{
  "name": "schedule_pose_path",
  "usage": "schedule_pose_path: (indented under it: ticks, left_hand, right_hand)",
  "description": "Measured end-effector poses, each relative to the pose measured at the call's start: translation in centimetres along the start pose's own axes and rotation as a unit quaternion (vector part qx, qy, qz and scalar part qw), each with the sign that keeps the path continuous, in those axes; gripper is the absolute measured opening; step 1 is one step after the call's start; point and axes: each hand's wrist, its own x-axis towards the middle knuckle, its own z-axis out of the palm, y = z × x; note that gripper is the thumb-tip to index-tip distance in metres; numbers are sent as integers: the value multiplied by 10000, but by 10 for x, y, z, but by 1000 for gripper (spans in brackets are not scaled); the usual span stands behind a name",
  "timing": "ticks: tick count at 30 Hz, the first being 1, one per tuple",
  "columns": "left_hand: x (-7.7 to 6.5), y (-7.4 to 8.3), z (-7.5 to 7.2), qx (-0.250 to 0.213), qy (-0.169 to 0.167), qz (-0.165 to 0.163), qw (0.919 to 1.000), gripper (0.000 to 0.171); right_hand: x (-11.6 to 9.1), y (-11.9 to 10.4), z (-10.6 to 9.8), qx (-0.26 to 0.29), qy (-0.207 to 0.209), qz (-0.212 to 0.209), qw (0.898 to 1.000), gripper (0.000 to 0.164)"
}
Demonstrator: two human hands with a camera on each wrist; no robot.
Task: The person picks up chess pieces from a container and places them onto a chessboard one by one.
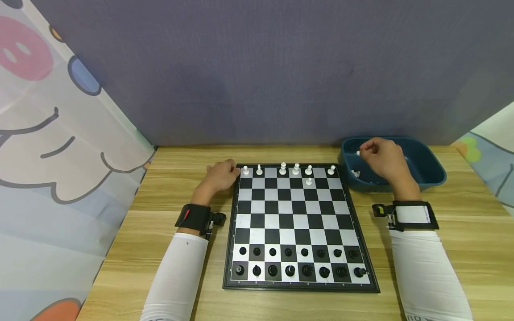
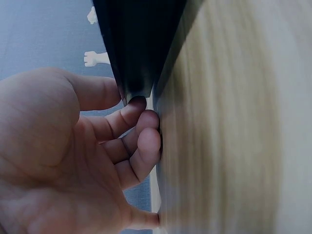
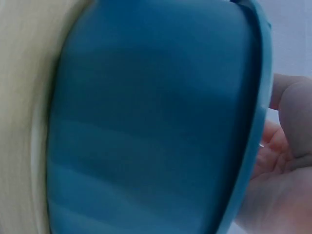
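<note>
- Table [image 1: 172, 187], wood-grained, standing against a grey partition [image 1: 241, 80].
- Head view, right hand [image 1: 384, 160]: hovering over the left part of a blue bin [image 1: 437, 176], fingers closing down to a narrow pinch and apparently holding one small white piece [image 1: 358, 153].
- Head view, key relation: the white piece is showing at the left tip of the right fingers, near the bin's left rim; the chessboard [image 1: 277, 220] is lying just past that rim, leftward. Right hand being the nearer; long axis being too small to read.
- Head view, loose stock: more white [image 1: 355, 173] lying in the bin, apart from the fingers, count unclear.
- Head view, board stock: six white chessmen [image 1: 283, 169] standing along the far row with gaps showing, one white pawn [image 1: 308, 181] standing before them; black chessmen [image 1: 272, 270] filling two near rows.
- Left wrist view, left hand [image 1: 220, 176]: thumb and forefinger gripping the chessboard's far-left corner, other fingers curling beside the table.
- Right wrist view: bin wall hiding the fingertips; piece not showing.
</note>
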Motion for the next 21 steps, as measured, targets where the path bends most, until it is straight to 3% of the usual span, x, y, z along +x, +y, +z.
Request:
schedule_pose_path:
  ticks: [21]
  left_hand:
    - [0, 0, 0, 6, 30, -7, 10000, 25]
  right_hand:
    - [-6, -34, -1, 443, 629, -466, 9959, 22]
